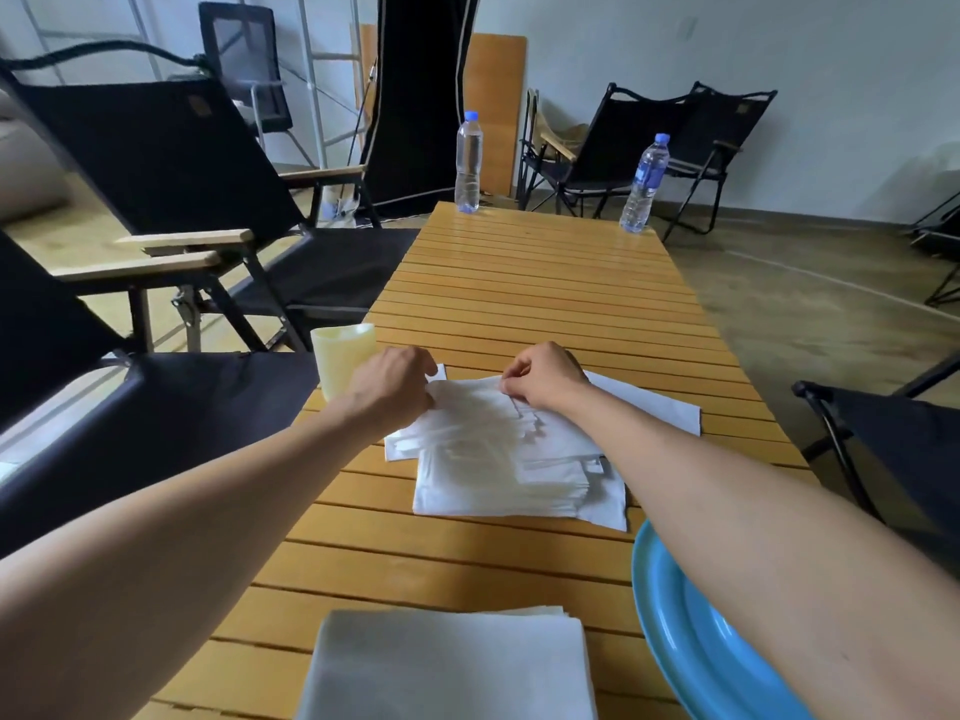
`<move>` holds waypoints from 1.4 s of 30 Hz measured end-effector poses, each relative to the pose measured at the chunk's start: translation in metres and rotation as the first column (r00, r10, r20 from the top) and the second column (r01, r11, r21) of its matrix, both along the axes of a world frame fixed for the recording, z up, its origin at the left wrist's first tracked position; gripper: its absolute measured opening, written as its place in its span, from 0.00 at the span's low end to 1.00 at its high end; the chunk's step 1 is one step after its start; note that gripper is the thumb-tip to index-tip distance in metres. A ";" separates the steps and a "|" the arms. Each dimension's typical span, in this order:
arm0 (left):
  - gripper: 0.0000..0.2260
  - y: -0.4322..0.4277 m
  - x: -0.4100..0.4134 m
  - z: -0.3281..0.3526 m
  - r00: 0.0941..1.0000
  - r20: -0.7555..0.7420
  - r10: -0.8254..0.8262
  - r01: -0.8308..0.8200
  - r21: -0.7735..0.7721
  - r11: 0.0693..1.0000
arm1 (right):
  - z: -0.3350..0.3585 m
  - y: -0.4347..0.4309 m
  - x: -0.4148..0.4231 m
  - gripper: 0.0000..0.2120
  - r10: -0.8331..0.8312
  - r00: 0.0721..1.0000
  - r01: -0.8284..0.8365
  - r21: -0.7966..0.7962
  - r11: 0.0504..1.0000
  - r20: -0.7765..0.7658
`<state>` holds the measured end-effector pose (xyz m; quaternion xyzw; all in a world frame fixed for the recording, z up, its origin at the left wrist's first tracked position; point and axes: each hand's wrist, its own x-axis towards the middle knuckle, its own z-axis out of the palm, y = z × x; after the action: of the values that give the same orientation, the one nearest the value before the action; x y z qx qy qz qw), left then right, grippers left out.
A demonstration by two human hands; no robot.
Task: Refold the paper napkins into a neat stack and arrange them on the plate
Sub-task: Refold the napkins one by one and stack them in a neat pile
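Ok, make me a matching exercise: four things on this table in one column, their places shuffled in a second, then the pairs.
Things:
1. cup
2. plate
3. neat stack
4. loose napkins

Places:
A. in the middle
B. near right
C. left edge
D. near edge, centre

Pairs: 1-C, 2-B, 3-D, 4-A

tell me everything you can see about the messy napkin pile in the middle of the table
The napkin pile is a loose heap of thin white paper sheets, lying flat but askew on the slatted wooden table, edges fanned out unevenly. The left hand and right hand each pinch a top sheet at its far edge. One sheet sticks out far to the right.
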<state>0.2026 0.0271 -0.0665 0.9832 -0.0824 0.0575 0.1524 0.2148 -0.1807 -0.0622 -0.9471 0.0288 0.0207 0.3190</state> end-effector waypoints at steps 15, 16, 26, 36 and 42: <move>0.05 0.024 -0.059 0.055 0.994 0.104 -0.045 0.092 -0.514 0.853 | 0.044 0.008 -0.056 0.05 0.104 0.989 -0.132 0.318 0.939 0.103; 0.05 0.027 -0.067 0.059 0.993 0.106 -0.047 0.098 -0.551 0.829 | 0.051 0.007 -0.065 0.05 0.114 0.989 -0.139 0.361 0.922 0.090; 0.17 0.066 -0.177 0.081 0.961 -0.250 -0.122 -0.159 -0.852 0.498 | 0.090 -0.008 -0.176 0.06 0.225 0.944 -0.036 0.605 0.795 -0.240; 0.26 0.075 -0.227 0.062 0.702 -0.673 -0.235 -0.325 -0.595 0.735 | 0.076 -0.016 -0.243 0.11 0.260 0.776 -0.041 0.365 0.930 -0.575; 0.28 0.072 -0.222 0.062 0.724 -0.667 -0.176 -0.282 -0.519 0.807 | 0.071 -0.016 -0.243 0.15 0.213 0.760 -0.036 0.288 0.957 -0.614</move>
<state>-0.0196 0.0989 -0.0048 0.8374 0.0320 -0.2833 0.4664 -0.0280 -0.1969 0.0090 -0.8330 0.0690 0.3663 0.4090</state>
